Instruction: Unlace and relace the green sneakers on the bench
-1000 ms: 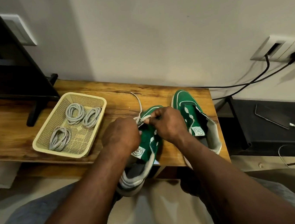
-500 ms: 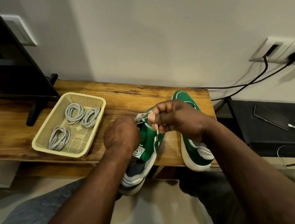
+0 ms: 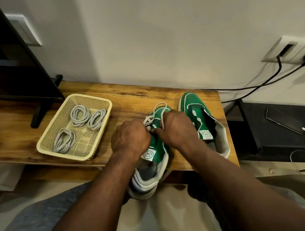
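Desk point(image 3: 136, 96): wooden, carries both shoes within easy reach.
Basket point(image 3: 67, 155): left of the shoes, keeps three coiled grey laces point(image 3: 79, 114) tidy.
Near sneaker point(image 3: 157, 150): heel overhangs the desk edge, eyelets up for threading.
Second sneaker point(image 3: 194, 105): just beside it, apparently laceless.
Left grip point(image 3: 129, 138): fingers curled, pinching the lace at the eyelets.
Right grip point(image 3: 178, 129): curled round the same lace.
White lace point(image 3: 158, 109): slack loop over the toe.

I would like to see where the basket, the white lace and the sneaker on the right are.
basket point(image 3: 64, 153): head view, on its near wall.
white lace point(image 3: 148, 118): head view, where the lace crosses over the shoe front.
right sneaker point(image 3: 191, 100): head view, on its green toe.
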`<action>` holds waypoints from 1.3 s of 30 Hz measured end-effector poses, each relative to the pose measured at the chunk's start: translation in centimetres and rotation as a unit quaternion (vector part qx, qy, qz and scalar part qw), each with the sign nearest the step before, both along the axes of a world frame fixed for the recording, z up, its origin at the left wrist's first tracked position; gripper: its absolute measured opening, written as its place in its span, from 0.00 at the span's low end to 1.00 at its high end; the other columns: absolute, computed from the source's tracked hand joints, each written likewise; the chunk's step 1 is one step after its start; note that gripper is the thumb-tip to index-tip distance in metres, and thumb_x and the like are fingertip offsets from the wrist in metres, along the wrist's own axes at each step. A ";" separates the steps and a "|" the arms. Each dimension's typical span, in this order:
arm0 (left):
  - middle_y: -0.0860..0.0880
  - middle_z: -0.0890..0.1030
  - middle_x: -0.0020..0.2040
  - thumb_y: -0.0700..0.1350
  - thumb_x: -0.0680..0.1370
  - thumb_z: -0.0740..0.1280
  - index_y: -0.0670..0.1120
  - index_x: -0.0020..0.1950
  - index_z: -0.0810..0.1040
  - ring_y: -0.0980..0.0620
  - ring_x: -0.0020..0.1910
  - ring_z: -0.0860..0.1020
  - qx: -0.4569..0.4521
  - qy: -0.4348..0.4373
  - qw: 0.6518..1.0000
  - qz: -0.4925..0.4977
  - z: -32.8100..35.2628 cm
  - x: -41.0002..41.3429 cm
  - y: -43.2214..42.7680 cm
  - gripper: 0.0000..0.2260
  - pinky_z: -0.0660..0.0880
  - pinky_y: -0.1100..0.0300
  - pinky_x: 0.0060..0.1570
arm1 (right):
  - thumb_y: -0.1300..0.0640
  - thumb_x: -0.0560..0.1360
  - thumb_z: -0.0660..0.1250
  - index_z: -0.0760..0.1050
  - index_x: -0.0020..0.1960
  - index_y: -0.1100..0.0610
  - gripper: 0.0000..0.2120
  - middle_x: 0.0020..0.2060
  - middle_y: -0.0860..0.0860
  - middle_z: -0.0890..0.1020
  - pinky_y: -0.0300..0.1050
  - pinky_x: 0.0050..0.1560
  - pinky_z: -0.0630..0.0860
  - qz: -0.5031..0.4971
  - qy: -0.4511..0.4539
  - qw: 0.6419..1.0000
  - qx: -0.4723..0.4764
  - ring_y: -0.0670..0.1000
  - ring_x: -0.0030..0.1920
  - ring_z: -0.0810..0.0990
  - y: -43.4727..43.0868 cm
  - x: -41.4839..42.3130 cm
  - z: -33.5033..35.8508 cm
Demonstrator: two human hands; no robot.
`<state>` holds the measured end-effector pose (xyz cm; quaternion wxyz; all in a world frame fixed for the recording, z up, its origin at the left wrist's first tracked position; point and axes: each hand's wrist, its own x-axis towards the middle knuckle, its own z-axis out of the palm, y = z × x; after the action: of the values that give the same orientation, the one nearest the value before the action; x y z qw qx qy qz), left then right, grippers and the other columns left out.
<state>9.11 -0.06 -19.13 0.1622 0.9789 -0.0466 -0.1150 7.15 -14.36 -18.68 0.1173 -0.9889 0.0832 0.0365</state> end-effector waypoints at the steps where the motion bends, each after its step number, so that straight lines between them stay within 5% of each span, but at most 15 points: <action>1: 0.50 0.71 0.33 0.59 0.81 0.68 0.47 0.45 0.82 0.44 0.41 0.78 0.001 -0.002 1.000 0.000 0.1 -0.1 0.0 0.16 0.71 0.54 0.39 | 0.38 0.74 0.75 0.81 0.53 0.58 0.24 0.50 0.56 0.82 0.52 0.53 0.81 -0.012 -0.009 1.000 -0.008 0.58 0.52 0.81 0.4 -0.1 -0.2; 6: 0.45 0.84 0.45 0.53 0.79 0.71 0.47 0.50 0.84 0.43 0.47 0.82 0.042 -0.021 0.999 0.023 0.0 -0.5 -0.2 0.10 0.72 0.55 0.38 | 0.48 0.80 0.69 0.80 0.51 0.56 0.11 0.47 0.53 0.81 0.49 0.48 0.78 0.028 -0.025 0.999 -0.015 0.56 0.49 0.80 1.1 0.1 -0.3; 10: 0.45 0.85 0.49 0.48 0.79 0.71 0.47 0.52 0.84 0.42 0.50 0.83 0.059 -0.023 0.998 0.029 0.5 -0.7 -0.5 0.06 0.72 0.55 0.39 | 0.50 0.81 0.64 0.70 0.38 0.51 0.14 0.46 0.56 0.81 0.49 0.51 0.71 0.070 0.125 0.987 0.071 0.60 0.51 0.79 0.5 0.6 1.4; 15: 0.45 0.85 0.48 0.44 0.79 0.71 0.47 0.50 0.83 0.42 0.49 0.83 0.060 -0.034 0.997 0.029 0.1 -0.3 -0.1 0.02 0.75 0.54 0.39 | 0.58 0.79 0.71 0.82 0.47 0.57 0.04 0.46 0.51 0.86 0.54 0.58 0.79 0.116 0.213 0.934 0.263 0.53 0.51 0.83 -0.5 -1.2 6.2; 19: 0.45 0.85 0.48 0.47 0.79 0.68 0.47 0.49 0.84 0.41 0.49 0.84 0.023 -0.021 0.999 0.038 -0.2 0.0 0.0 0.06 0.76 0.54 0.41 | 0.64 0.76 0.69 0.81 0.47 0.57 0.04 0.41 0.49 0.83 0.41 0.52 0.75 0.227 0.267 0.805 0.479 0.48 0.45 0.80 -1.2 -2.7 9.3; 21: 0.46 0.85 0.47 0.50 0.78 0.68 0.47 0.48 0.84 0.41 0.48 0.84 -0.020 -0.006 0.998 0.060 -0.5 0.3 0.1 0.08 0.81 0.51 0.44 | 0.67 0.77 0.66 0.81 0.48 0.58 0.07 0.41 0.49 0.82 0.42 0.53 0.75 0.248 0.283 0.746 0.550 0.48 0.46 0.79 -1.5 -3.2 10.1; 22: 0.46 0.85 0.47 0.51 0.78 0.69 0.48 0.47 0.84 0.41 0.47 0.84 -0.033 0.003 0.997 0.064 -0.5 0.3 0.1 0.09 0.82 0.51 0.45 | 0.66 0.77 0.67 0.81 0.48 0.59 0.06 0.42 0.49 0.83 0.42 0.53 0.75 0.238 0.275 0.752 0.549 0.48 0.46 0.80 -1.7 -3.3 10.2; 25: 0.48 0.85 0.47 0.56 0.78 0.69 0.49 0.47 0.84 0.42 0.47 0.83 -0.061 0.014 0.996 0.065 -0.3 0.1 -0.2 0.11 0.78 0.54 0.42 | 0.56 0.75 0.72 0.83 0.49 0.63 0.10 0.41 0.52 0.84 0.45 0.49 0.75 0.159 0.197 0.862 0.440 0.47 0.44 0.80 -3.7 -2.4 8.8; 27: 0.48 0.85 0.45 0.60 0.77 0.70 0.49 0.46 0.85 0.42 0.45 0.83 -0.086 0.015 0.993 0.076 0.2 0.0 -0.3 0.14 0.78 0.55 0.41 | 0.54 0.72 0.75 0.83 0.47 0.62 0.10 0.41 0.55 0.84 0.48 0.47 0.74 0.074 0.133 0.887 0.436 0.50 0.42 0.80 -4.9 -1.8 8.1; 30: 0.50 0.84 0.40 0.62 0.78 0.69 0.50 0.47 0.86 0.47 0.38 0.81 -0.113 -0.028 0.990 0.074 1.5 0.5 0.0 0.16 0.77 0.57 0.37 | 0.61 0.75 0.77 0.81 0.44 0.62 0.07 0.39 0.54 0.85 0.46 0.43 0.75 -0.008 0.027 0.875 0.483 0.51 0.39 0.81 -5.6 -1.4 8.0; 33: 0.49 0.84 0.40 0.57 0.79 0.69 0.48 0.48 0.86 0.46 0.38 0.80 -0.160 -0.069 0.981 0.091 3.3 1.2 0.9 0.13 0.69 0.58 0.34 | 0.63 0.78 0.73 0.78 0.48 0.60 0.04 0.48 0.58 0.88 0.49 0.52 0.80 -0.052 -0.013 0.825 0.563 0.57 0.51 0.88 -5.2 -1.3 8.2; 36: 0.50 0.85 0.38 0.55 0.79 0.69 0.49 0.44 0.84 0.46 0.40 0.81 -0.201 -0.081 0.971 0.104 4.3 1.4 1.7 0.11 0.66 0.57 0.34 | 0.59 0.81 0.70 0.78 0.50 0.57 0.02 0.49 0.57 0.88 0.46 0.50 0.79 -0.075 -0.058 0.791 0.604 0.57 0.53 0.88 -4.7 -1.2 8.3; 39: 0.52 0.78 0.35 0.58 0.79 0.71 0.49 0.38 0.77 0.48 0.39 0.78 -0.130 -0.030 0.990 0.054 5.1 0.3 2.6 0.16 0.66 0.58 0.35 | 0.56 0.82 0.70 0.80 0.48 0.55 0.04 0.48 0.55 0.88 0.46 0.49 0.78 -0.113 -0.139 0.788 0.589 0.55 0.48 0.88 -5.0 -1.0 8.3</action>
<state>9.43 2.50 -14.07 0.2929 0.9535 -0.0131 -0.0697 6.14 -19.40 -10.41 0.6907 -0.7058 0.1397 -0.0725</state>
